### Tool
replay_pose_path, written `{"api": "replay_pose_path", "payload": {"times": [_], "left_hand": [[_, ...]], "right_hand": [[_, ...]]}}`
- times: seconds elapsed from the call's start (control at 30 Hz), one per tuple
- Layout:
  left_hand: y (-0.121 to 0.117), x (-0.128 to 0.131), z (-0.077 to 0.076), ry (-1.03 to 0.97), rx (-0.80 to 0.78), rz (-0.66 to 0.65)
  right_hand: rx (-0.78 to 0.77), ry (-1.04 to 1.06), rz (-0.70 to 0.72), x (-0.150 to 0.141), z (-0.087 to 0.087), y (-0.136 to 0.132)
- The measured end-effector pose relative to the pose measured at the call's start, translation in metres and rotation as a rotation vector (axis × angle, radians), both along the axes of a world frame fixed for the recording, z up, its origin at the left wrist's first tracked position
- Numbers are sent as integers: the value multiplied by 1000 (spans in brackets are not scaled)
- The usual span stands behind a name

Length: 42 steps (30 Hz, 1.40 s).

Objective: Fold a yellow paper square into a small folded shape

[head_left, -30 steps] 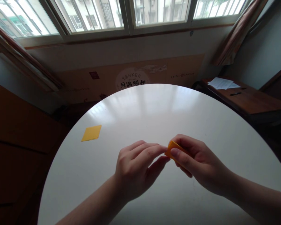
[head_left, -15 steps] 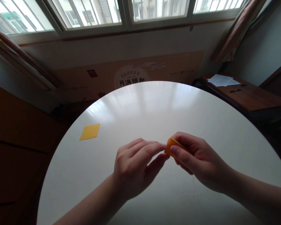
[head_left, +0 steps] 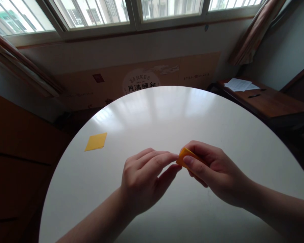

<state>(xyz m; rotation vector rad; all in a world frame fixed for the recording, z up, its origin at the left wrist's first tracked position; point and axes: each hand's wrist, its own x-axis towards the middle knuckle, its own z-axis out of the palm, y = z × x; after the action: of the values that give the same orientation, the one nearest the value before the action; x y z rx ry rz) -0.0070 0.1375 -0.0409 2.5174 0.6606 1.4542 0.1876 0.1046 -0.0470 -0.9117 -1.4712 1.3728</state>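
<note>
A folded piece of orange paper (head_left: pixel 181 157) is gripped in my right hand (head_left: pixel 215 170), with the thumb pressed on its near face and the fingers curled behind. At its left corner, my left hand (head_left: pixel 143 177) pinches the edge between index finger and thumb, the other fingers lying close together above. Much of the paper is hidden by my right fingers and palm. Both hands are over the white round table (head_left: pixel 152 128). Away to the left, a yellow paper square (head_left: pixel 96 141), seemingly more than one sheet, lies flat on the table.
Beyond the table, a large printed cardboard panel (head_left: pixel 200 67) leans below the window. At the right stands a wooden side table (head_left: pixel 281 104) with white paper sheets (head_left: pixel 239 84) and a black pen (head_left: pixel 254 96). A brown wooden furniture panel (head_left: pixel 20 141) is at the left.
Hands and orange paper keep nearly the same pose. The whole view has shifted slightly, so everything appears a little further left.
</note>
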Motion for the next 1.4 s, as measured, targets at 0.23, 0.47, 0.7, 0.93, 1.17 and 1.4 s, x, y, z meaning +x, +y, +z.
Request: {"api": "replay_pose_path", "payload": {"times": [0.23, 0.47, 0.7, 0.93, 1.17, 1.4], "left_hand": [[0, 0, 0, -5, 3, -8], [0, 0, 0, 3, 2, 7], [0, 0, -1, -1, 1, -7], [1, 0, -1, 3, 9, -12], [0, 0, 0, 3, 6, -7], [1, 1, 0, 4, 6, -11]], "right_hand": [[14, -6, -2, 0, 0, 0], [19, -41, -23, 0, 2, 1], [25, -48, -28, -1, 1, 1], [42, -43, -32, -1, 1, 1], [72, -44, -27, -2, 3, 3], [90, -41, -24, -1, 3, 2]]}}
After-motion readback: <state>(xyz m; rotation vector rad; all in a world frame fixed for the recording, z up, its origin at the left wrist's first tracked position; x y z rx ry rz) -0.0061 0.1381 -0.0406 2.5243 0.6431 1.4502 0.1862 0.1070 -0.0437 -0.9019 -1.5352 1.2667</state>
